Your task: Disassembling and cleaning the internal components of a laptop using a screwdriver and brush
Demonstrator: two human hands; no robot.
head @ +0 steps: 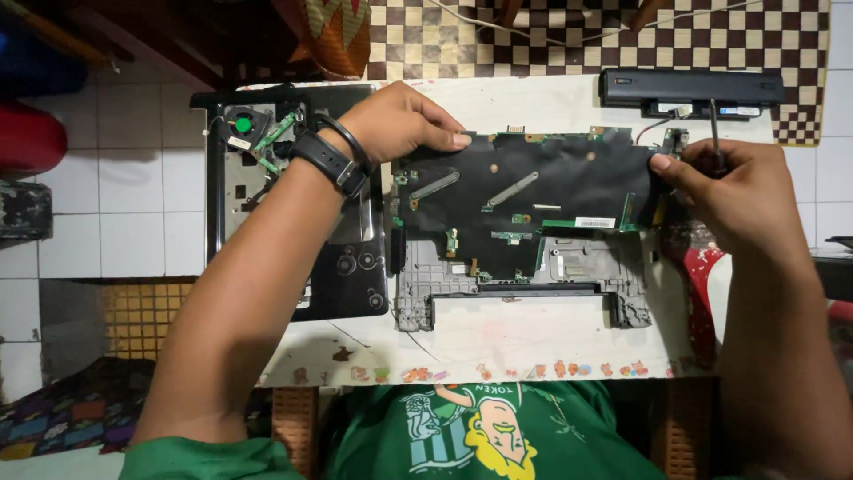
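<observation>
A laptop mainboard (533,191) covered with a black insulating sheet lies tilted over a grey laptop base frame (524,284) on a small white table. My left hand (400,120), with a black wristband, grips the board's upper left corner. My right hand (724,191) pinches the board's right edge and also holds a thin screwdriver (713,120) whose shaft points up from the fist.
A second opened black laptop (267,178) with an exposed fan lies at the left of the white table (533,342). A long black laptop battery (691,89) rests at the back right. White tiled floor lies to the left, a checkered mat behind.
</observation>
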